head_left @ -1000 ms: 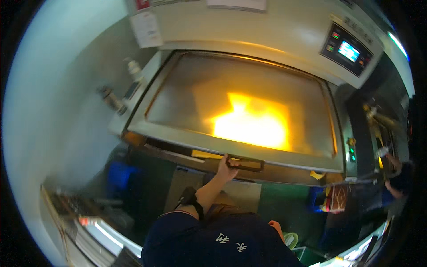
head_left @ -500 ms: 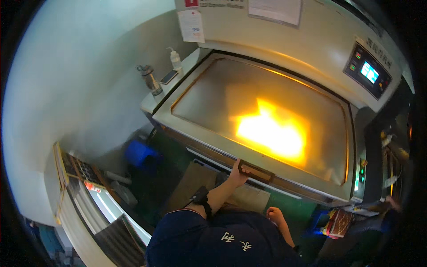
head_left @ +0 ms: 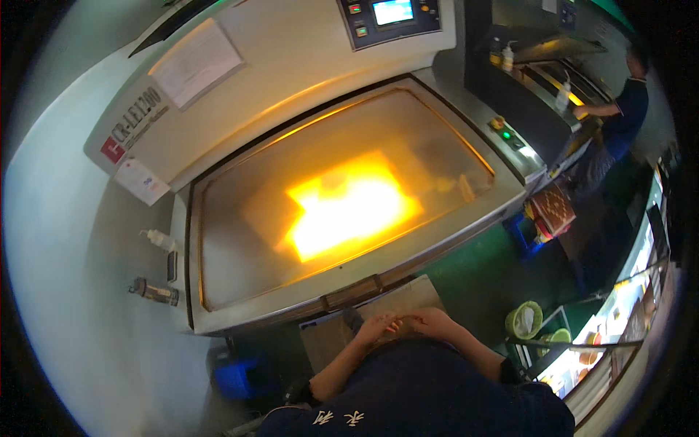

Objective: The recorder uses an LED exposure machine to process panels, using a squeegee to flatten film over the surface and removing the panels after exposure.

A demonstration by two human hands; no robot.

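Observation:
My left hand (head_left: 375,327) and my right hand (head_left: 431,320) are close together in front of my waist. Their fingers point toward each other, loosely bent, and I see nothing held in either. Just beyond them, apart from both hands, is the brown handle (head_left: 352,291) on the front edge of a large exposure machine. Its wide metal-framed lid (head_left: 240,240) lies down flat, and a bright yellow glow shows through or on its middle. Some fingertips are dim and small, so their detail is hard to make out.
A control panel (head_left: 391,20) with a lit screen is above. At left stand a white squeeze bottle (head_left: 159,239), a phone (head_left: 172,266) and a drinking bottle (head_left: 154,291). A blue bin (head_left: 234,379) and green basket (head_left: 524,320) are on the floor. A co-worker (head_left: 619,120) stands at right.
My left hand has let go of the handle and come back to my waist, beside my right hand. The view has turned to the right, bringing the co-worker and basket into sight.

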